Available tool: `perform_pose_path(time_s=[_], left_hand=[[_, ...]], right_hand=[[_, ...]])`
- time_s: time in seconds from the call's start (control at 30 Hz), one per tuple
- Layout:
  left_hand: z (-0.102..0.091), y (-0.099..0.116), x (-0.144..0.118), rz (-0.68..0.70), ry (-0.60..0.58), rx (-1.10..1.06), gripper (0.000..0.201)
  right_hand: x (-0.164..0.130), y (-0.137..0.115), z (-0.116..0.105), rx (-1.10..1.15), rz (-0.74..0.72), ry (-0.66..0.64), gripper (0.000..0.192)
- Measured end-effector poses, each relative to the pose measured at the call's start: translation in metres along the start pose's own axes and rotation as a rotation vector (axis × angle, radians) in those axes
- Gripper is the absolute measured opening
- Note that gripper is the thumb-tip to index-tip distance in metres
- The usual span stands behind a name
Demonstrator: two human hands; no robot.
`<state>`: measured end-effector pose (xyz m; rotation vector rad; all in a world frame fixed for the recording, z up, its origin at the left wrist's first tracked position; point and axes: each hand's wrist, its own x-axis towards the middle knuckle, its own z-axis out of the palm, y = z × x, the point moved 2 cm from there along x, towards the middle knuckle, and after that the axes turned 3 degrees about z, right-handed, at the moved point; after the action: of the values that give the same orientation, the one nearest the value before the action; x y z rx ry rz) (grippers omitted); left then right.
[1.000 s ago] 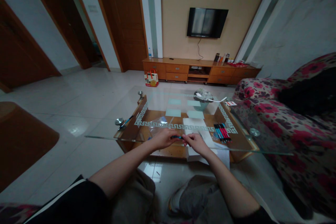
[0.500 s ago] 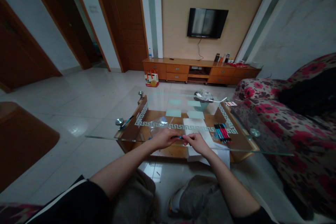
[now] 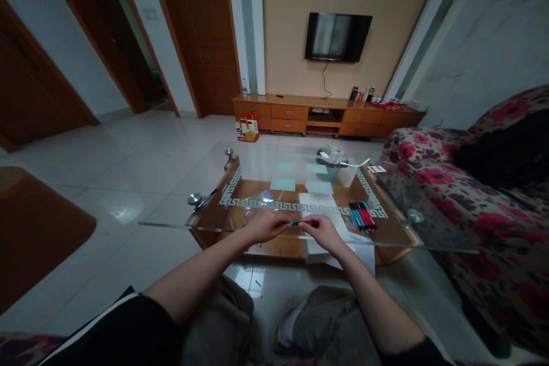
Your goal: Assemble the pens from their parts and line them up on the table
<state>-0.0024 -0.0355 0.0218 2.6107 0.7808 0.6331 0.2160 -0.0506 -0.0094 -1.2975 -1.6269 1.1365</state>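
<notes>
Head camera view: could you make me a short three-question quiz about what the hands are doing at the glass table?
1. True or false: both hands grip one pen between them.
2. Where does the row of red and blue pens lie? A) left of the hands B) right of the hands C) on the floor
3. Fill in: the glass table bears a clear plastic ____ beyond the left hand.

Key:
1. True: left hand and right hand hold the pen.
2. B
3. bag
</notes>
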Motion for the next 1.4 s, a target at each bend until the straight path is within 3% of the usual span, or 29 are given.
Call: perform_pose_path(time_s=[0.13, 0.33, 0.53, 0.7, 0.83, 0.97, 1.4], left_hand=[[0.001, 0.000, -0.001, -0.028, 0.006, 0.002, 0.025], [0.000, 0.002, -0.001, -0.054, -0.002, 0.005, 0.023], [-0.002, 0.000, -0.003, -0.116, 0.013, -0.032, 0.024], [-0.001, -0.001, -0.002, -0.152, 0.020, -0.045, 0.025], [-0.003, 0.002, -0.001, -0.148, 0.017, -0.050, 0.024], [-0.005, 0.004, -0.002, -0.154, 0.020, -0.054, 0.024], [-0.005, 0.004, -0.002, -0.154, 0.027, -0.077, 0.024]], right_hand=[[0.002, 0.005, 0.000, 0.085, -0.004, 0.077, 0.037], [0.002, 0.004, -0.004, 0.267, 0.108, 0.137, 0.042], [0.008, 0.014, -0.026, 0.388, 0.150, 0.303, 0.048], [0.014, 0.027, -0.050, 0.093, 0.085, 0.444, 0.043], [0.013, 0.027, -0.056, -0.274, -0.017, 0.404, 0.032], [0.011, 0.028, -0.052, -0.592, -0.031, 0.340, 0.035], [0.012, 0.034, -0.045, -0.700, 0.031, 0.265, 0.034]])
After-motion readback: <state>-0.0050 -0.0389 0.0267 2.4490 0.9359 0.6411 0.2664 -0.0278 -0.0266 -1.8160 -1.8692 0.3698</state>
